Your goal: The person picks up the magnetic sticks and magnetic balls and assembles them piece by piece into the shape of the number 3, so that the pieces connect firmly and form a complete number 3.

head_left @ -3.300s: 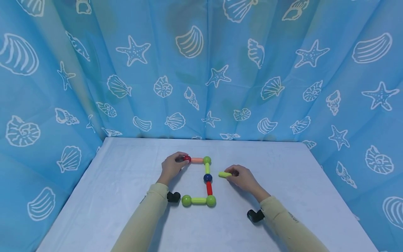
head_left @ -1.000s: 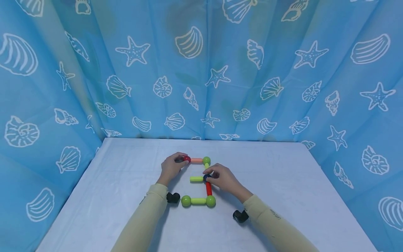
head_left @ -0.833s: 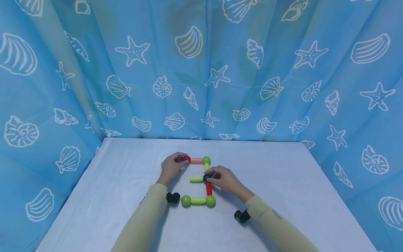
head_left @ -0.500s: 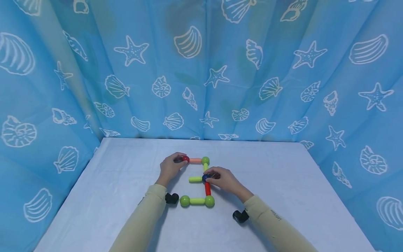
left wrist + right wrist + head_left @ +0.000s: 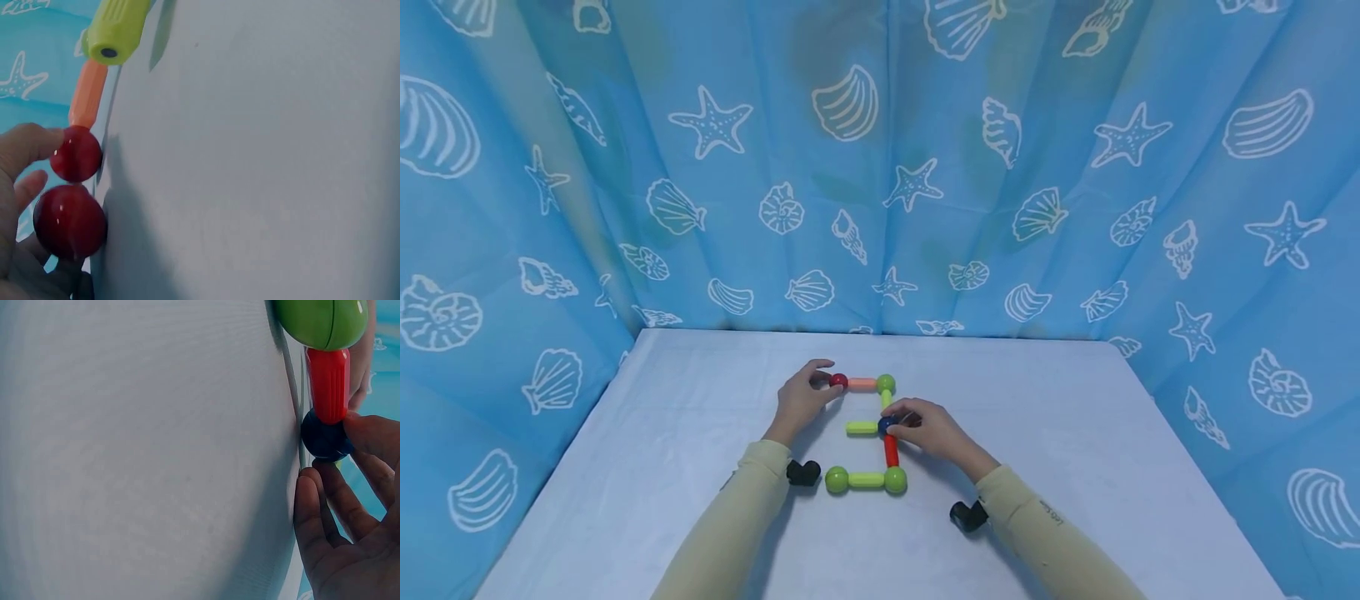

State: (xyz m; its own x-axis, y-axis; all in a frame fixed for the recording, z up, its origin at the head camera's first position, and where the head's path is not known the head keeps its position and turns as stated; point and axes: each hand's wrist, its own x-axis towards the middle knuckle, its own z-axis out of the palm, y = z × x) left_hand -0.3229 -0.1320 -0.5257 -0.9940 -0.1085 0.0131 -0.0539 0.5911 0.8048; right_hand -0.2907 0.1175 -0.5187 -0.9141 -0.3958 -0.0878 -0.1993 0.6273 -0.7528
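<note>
A figure of magnetic balls and sticks lies on the white table. My left hand (image 5: 800,402) is at its far left corner, thumb on the red ball (image 5: 838,381) joined to an orange stick (image 5: 862,384). A second red ball (image 5: 70,222) sits among the curled left fingers in the left wrist view; the hand hides it in the head view. My right hand (image 5: 931,427) pinches the blue ball (image 5: 325,435) at the middle joint. From it a yellow-green stick (image 5: 861,427) points left with a free end, and a red stick (image 5: 891,451) runs nearer.
Green balls mark the far right corner (image 5: 886,383), near right corner (image 5: 895,480) and near left end (image 5: 837,479). Another yellow-green stick (image 5: 867,481) links the near pair. A blue shell-print curtain (image 5: 850,208) surrounds the white table (image 5: 1060,400).
The right hand has brought the yellow-green stick from the right to the blue ball's left side, let go of it, and gripped the blue ball. The left index finger has lifted from the red ball.
</note>
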